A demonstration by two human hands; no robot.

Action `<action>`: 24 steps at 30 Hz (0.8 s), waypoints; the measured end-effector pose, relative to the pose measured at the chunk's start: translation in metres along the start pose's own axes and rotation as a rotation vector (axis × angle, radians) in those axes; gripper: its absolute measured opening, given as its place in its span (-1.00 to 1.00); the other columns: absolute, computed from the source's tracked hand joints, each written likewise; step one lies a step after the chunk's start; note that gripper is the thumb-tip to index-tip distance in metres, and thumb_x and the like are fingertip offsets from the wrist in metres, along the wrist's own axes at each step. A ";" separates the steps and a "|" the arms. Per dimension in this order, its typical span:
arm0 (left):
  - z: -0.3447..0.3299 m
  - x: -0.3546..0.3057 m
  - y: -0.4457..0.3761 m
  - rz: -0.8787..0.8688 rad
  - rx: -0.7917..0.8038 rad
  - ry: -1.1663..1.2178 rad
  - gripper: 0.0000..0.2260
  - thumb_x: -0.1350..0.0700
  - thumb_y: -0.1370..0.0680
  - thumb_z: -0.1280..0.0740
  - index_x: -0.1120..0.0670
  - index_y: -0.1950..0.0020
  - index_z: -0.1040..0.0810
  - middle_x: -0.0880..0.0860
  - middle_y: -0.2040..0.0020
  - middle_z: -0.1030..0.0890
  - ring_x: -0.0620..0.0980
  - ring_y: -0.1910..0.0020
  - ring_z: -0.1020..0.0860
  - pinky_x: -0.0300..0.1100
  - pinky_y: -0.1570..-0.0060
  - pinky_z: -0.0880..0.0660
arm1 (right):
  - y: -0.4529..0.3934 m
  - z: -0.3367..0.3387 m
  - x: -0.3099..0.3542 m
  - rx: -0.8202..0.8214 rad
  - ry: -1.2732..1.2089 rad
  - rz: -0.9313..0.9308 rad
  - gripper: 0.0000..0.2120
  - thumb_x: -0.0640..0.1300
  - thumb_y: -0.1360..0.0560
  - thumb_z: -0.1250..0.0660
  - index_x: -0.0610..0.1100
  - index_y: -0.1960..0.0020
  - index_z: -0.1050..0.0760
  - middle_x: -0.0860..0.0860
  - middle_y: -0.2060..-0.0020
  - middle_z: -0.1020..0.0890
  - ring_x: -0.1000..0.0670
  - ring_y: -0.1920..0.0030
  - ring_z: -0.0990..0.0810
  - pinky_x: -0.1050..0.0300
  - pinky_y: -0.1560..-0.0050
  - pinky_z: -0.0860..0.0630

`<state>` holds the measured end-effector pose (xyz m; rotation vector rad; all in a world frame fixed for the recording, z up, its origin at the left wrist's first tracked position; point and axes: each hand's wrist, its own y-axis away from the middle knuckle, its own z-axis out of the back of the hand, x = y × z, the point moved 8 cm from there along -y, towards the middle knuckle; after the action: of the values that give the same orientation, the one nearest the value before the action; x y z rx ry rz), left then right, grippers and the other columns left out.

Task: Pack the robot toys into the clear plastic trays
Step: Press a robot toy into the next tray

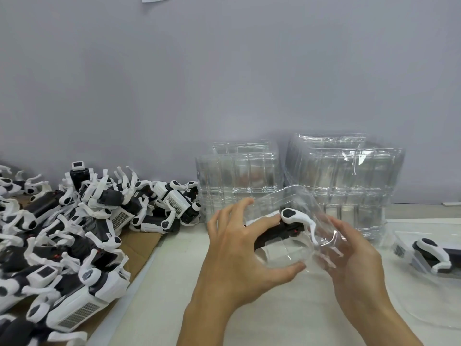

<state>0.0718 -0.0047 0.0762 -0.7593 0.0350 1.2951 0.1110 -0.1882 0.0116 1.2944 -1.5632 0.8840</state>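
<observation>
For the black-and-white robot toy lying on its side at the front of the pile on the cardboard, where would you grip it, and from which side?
Grip the black-and-white robot toy across its boxy white body, near the grille, coming from above. That block is broad, flat-sided and exposed on top, while its thin white legs stick out and tangle with neighbours in the pile of robot toys, so they would likely snag.

Plain grey wall (pixel 149 83) behind; white tabletop (pixel 287 308); brown cardboard sheet (pixel 139 248) at left
</observation>
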 end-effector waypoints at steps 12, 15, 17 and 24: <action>-0.002 -0.022 -0.003 -0.091 0.033 -0.218 -0.36 -0.44 -0.26 -0.33 -0.33 -0.31 -0.37 -0.06 -0.50 -0.14 0.07 -0.52 -0.04 0.04 -0.51 0.23 | 0.008 -0.022 0.009 0.313 0.332 0.171 -0.55 -0.04 -0.36 -0.40 0.47 -0.08 -0.53 0.38 -0.07 -0.63 0.30 -0.07 -0.59 0.08 -0.10 -0.45; -0.001 -0.029 -0.004 -0.113 0.020 -0.248 -0.38 -0.43 -0.27 -0.29 -0.31 -0.31 -0.40 0.01 -0.53 -0.18 0.13 -0.53 -0.08 0.07 -0.50 0.25 | 0.006 -0.020 0.003 0.345 0.257 0.156 -0.48 -0.14 -0.33 -0.32 0.32 -0.19 -0.55 0.28 -0.17 -0.62 0.21 -0.13 -0.60 0.05 -0.06 -0.45; 0.000 -0.032 -0.004 -0.120 0.019 -0.261 -0.40 -0.42 -0.27 -0.31 -0.30 -0.29 -0.42 0.03 -0.52 -0.20 0.15 -0.52 -0.10 0.07 -0.50 0.26 | 0.004 -0.020 0.002 0.359 0.219 0.160 -0.43 -0.16 -0.31 -0.28 0.25 -0.26 -0.54 0.23 -0.20 -0.62 0.16 -0.14 -0.61 0.09 -0.01 -0.44; 0.002 -0.036 -0.005 -0.147 -0.020 -0.285 -0.40 -0.36 -0.24 -0.44 -0.22 -0.24 -0.50 0.07 -0.48 -0.29 0.20 -0.48 -0.23 0.17 -0.49 0.07 | -0.001 -0.016 -0.002 0.333 0.193 0.193 -0.42 -0.15 -0.33 -0.32 0.23 -0.31 -0.52 0.18 -0.14 -0.65 -0.09 -0.08 -0.59 -0.08 -0.10 -0.52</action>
<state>0.0640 -0.0350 0.0954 -0.5773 -0.2593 1.2527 0.1147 -0.1732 0.0150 1.2531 -1.4451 1.3961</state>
